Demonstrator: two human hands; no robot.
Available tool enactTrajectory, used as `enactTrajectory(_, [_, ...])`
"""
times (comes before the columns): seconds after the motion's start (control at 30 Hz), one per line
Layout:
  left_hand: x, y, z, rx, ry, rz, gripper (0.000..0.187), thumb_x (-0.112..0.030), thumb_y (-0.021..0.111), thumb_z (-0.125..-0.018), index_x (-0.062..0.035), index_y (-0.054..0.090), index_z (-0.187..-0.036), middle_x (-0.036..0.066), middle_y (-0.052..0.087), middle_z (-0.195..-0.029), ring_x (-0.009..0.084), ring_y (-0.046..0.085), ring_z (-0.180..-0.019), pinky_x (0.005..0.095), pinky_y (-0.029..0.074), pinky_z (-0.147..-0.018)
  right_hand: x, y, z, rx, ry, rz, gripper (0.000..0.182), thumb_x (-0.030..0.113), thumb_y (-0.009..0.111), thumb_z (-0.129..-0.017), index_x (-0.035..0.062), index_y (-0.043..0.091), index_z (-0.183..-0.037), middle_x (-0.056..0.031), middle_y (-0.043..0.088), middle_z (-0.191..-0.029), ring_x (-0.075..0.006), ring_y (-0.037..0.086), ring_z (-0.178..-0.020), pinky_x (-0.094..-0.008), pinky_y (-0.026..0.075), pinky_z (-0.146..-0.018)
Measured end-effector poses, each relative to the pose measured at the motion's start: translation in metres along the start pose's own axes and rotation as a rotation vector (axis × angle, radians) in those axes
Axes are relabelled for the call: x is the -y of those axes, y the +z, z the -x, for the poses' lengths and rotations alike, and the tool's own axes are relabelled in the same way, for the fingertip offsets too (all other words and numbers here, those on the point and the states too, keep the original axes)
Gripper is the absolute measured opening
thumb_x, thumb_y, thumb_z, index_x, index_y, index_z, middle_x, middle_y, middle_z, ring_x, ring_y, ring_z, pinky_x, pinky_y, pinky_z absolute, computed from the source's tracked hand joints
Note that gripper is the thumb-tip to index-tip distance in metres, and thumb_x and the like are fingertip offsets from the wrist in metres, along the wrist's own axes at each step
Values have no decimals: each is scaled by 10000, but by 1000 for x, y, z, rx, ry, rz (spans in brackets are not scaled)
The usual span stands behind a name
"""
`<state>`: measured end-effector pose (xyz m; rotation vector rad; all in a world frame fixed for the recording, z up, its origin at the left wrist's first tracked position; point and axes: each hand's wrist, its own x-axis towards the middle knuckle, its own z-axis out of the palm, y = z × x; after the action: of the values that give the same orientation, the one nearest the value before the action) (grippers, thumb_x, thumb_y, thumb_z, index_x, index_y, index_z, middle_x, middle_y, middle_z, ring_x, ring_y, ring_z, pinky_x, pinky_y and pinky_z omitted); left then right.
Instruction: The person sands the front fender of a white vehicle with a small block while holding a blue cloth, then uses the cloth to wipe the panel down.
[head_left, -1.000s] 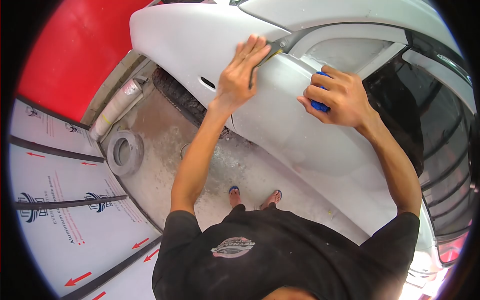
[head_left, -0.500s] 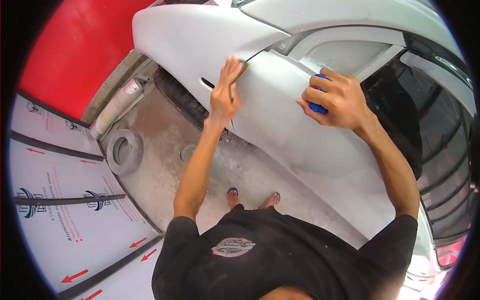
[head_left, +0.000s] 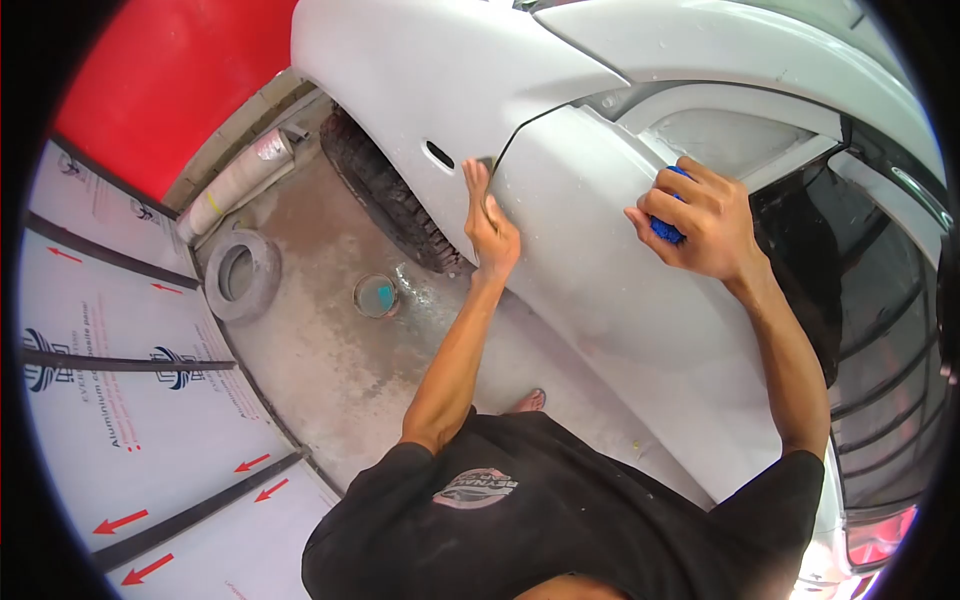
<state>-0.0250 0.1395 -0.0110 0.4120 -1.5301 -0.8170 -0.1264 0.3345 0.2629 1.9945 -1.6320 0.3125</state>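
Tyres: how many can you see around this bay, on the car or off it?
2: a black tyre under the fender, and a grey tyre on the floor near the printed wall panels. The car may hide more.

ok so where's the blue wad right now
In the head view, the blue wad is right of centre, gripped in the person's right hand, over the grey car door and just left of the dark side window.
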Motion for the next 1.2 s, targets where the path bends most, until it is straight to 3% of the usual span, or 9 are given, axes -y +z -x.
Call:
enactTrajectory(0.2, [-50,11,-76,79,193,-70,470,-43,349,-1127,84,461,-1566,259,442,-1654,422,350,-1574,489,337,-1284,1,0,-5,20,-5,7,260,125,884,-781,144,630,-730,2,583,-722,-193,556,-647,-331,456,-500])
enactTrajectory(0.4, [6,-3,22,-28,-114,-16,497,1,402,-1098,100,417,-1585,318,428,-1636,466,323,-1573,537,298,-1301,4,-2,-3,26,4,11,264,118,883,-773,144,625,-723,-3,575,-720,-196,554,-639,-335,458,-500])
enactTrajectory(0.5, [-33,1,-21,41,58,-37,496,-14,375,-1111,96,409,-1593,314,418,-1645,466,320,-1575,531,306,-1298,3,-2,-6,23,3,6,263,114,876,-779,141,622,-720,-7,566,-715,-201,559,-640,-340,460,-500])
enactTrajectory(0.67, [2,6,14,-29,-70,-42,483,-49,347,-1130,89,428,-1586,321,392,-1655,475,324,-1568,526,292,-1304,-1,-4,-7,26,7,7,255,109,871,-781,133,623,-723,-19,556,-722,-222,574,-654,-348,466,-508])
enactTrajectory(0.77, [5,1,-58,-130,-238,-72,488,-87,356,-1141,102,419,-1586,318,387,-1659,474,323,-1566,529,288,-1303,4,-3,-6,23,4,10,257,127,874,-783,140,622,-732,-11,567,-741,-219,575,-667,-346,467,-505])
enactTrajectory(0.87, [-1,-2,-48,-97,-305,-1,499,-123,354,-1151,128,403,-1580,324,382,-1658,466,324,-1566,507,284,-1306,2,0,-3,15,4,20,281,155,867,-799,151,595,-730,4,567,-744,-204,572,-673,-341,459,-487])
enactTrajectory(1.0, [9,9,26,-66,-91,-80,507,-151,334,-1162,129,391,-1582,342,401,-1633,450,338,-1562,468,301,-1301,2,0,-5,21,19,16,287,157,867,-800,154,590,-725,8,568,-744,-200,566,-668,-342,456,-482])
enactTrajectory(1.13, [-30,-16,-76,-62,-534,21,504,-146,339,-1158,156,429,-1551,346,449,-1606,424,345,-1573,461,296,-1297,1,-1,-3,42,13,8,286,170,872,-802,157,596,-729,10,579,-754,-199,580,-682,-343,461,-481])
enactTrajectory(1.2, [-23,-7,-31,-71,-309,-42,487,-100,357,-1146,131,417,-1571,347,420,-1621,444,344,-1562,483,321,-1288,-1,-1,-5,33,7,11,282,175,872,-805,158,599,-734,11,582,-758,-199,585,-689,-345,464,-480])
